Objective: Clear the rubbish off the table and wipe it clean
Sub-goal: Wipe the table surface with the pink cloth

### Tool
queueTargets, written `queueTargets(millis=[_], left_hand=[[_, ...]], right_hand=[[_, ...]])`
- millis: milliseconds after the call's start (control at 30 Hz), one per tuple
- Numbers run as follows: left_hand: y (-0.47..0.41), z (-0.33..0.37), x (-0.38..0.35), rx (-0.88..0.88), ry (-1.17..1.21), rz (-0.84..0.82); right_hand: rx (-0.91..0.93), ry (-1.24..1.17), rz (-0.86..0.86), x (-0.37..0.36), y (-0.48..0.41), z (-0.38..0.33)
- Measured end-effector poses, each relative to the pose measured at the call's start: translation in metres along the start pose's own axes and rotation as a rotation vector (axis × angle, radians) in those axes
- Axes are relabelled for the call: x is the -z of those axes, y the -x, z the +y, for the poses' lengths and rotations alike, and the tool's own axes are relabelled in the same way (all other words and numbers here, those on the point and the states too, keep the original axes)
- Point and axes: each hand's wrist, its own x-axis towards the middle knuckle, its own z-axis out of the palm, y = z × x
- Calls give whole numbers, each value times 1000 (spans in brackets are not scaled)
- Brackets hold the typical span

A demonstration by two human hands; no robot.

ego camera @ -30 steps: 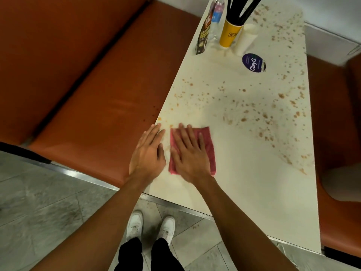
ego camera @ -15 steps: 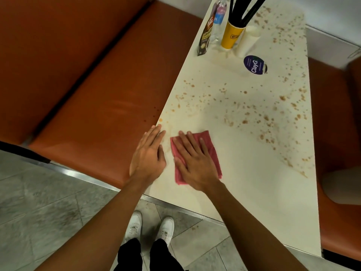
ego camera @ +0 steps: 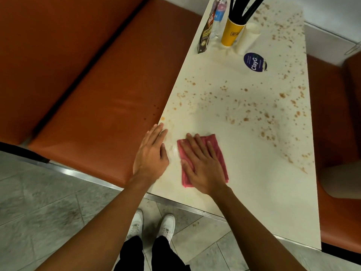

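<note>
A folded pink cloth [ego camera: 218, 151] lies flat on the cream table [ego camera: 254, 182] near its left front corner. My right hand [ego camera: 201, 165] presses on the cloth with straight, spread fingers. My left hand [ego camera: 151, 153] rests flat on the table's left edge, just left of the cloth, holding nothing. Brown spots [ego camera: 263, 114] speckle the middle and far part of the table. The strip in front of them around the cloth looks clean, with a wet smear beside the cloth.
At the far end stand a yellow cup [ego camera: 231, 33] with black sticks, a brown packet [ego camera: 205, 34], a water bottle [ego camera: 218, 16] and a white paper cup [ego camera: 247, 39]. A round blue sticker [ego camera: 254, 62] lies nearby. Orange benches [ego camera: 97, 106] flank both sides.
My right hand has slid the pink cloth a little to the right, away from my left hand. My left hand has stayed on the table's edge.
</note>
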Motion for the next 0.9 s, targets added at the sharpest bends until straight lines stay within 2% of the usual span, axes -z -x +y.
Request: queueTargets(millis=[133,200,233,367,433,533,600,667,800,833,900], left_hand=[[-1,0,2,15,15,2],[-1,0,2,20,19,-3],[-1,0,1,24,24,-2],[-1,0,2,44,51,8],[-1,0,2,46,64,11],[-1,-1,3,46,82,16],[0,-1,3,45,93,11],[0,-1,2,45,94,13],[0,-3,1,47,103,17],[-1,-4,1,47,108,20],[-1,-3,1,54,123,18]], right_hand=[[-409,-7,82,0,-41,7],[-490,-40,95,-1,-63,-16],[-448,-36,89,-3,-65,-27],[-87,-12,20,-5,-20,-27],[-121,2,17,-2,-10,-4],[-413,-26,71,1,-43,14],[-527,-62,97,2,-72,1],[-461,-46,90,-1,-86,-21],[-111,-12,34,-8,-43,-27],[-100,-11,34,-7,-33,-17],[-235,-17,69,-5,-34,3]])
